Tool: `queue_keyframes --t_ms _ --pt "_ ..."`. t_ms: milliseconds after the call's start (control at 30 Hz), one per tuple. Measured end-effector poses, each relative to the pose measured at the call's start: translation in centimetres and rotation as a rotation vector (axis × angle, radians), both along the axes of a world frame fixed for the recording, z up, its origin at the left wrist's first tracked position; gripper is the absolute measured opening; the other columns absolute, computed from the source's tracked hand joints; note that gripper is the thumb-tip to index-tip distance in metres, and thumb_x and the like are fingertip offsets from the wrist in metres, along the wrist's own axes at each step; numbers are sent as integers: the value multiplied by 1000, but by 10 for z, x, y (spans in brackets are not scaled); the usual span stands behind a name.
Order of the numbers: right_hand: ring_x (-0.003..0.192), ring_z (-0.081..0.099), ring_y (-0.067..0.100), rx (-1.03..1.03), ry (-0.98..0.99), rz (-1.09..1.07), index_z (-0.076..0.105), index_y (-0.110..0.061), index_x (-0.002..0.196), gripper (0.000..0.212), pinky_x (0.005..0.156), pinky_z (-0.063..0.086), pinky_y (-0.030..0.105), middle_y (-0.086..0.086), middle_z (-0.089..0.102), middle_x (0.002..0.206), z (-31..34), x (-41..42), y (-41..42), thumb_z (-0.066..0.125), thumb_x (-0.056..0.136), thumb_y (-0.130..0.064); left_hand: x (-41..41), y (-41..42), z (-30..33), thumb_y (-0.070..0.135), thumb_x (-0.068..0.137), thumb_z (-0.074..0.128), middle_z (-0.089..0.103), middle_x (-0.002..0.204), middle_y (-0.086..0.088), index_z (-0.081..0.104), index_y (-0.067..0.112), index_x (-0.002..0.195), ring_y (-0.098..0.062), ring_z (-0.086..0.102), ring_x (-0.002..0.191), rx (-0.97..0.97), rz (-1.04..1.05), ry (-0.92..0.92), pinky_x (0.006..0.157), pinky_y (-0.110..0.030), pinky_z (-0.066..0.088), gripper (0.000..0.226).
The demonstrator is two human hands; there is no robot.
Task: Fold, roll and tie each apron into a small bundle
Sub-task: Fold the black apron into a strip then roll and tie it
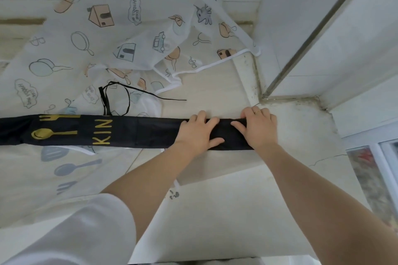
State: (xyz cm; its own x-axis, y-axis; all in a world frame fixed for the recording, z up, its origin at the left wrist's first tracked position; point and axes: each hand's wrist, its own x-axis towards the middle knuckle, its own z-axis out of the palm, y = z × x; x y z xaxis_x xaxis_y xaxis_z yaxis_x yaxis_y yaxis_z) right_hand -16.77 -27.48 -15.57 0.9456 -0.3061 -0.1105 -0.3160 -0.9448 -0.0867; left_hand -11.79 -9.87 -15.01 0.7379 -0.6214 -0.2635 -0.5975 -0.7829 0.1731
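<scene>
Our left hand [197,130] and right hand [257,128], fingers spread flat on the black apron [120,132] folded into a strip, white printed apron [103,34] behind on the counter [215,90]

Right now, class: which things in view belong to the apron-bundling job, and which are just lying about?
Part of the job:
- black apron, folded into a long strip
- its black ties
- left hand and right hand, pressing the strip's end
- white printed apron, still spread out

Lying about:
- window frame
</scene>
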Motion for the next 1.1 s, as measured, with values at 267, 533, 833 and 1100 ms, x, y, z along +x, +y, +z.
queue_keyframes --t_ms 267,533,833,1100 --pt "84 58 26 383 323 -208 54 -12 70 36 71 40 31 2 56 72 30 4 -24 65 81 -45 1 -4 6 66 82 47 34 126 -7 31 30 134 -28 44 109 70 25 55 87 -39 44 66" --pt "81 54 24 1246 293 -461 58 -13 81 5 71 44 31 13 57 88 70 20 5 59 84 -10 1 -7 10 63 86 46 35 122 -10 23 32 140 -31 45 102 129 -18 26 74 -37 40 66" --pt "48 41 14 1229 290 -474 49 -12 71 16 50 34 23 4 45 60 55 35 75 55 85 -12 8 26 22 33 90 51 43 120 -8 48 15 124 -28 49 109 24 17 91 86 -36 37 39" --pt "60 56 21 1205 382 -511 54 -10 111 22 56 52 28 13 60 77 37 38 94 36 98 -10 14 74 12 18 97 41 46 84 -2 38 9 112 -25 49 74 -325 213 324 65 -34 40 18"
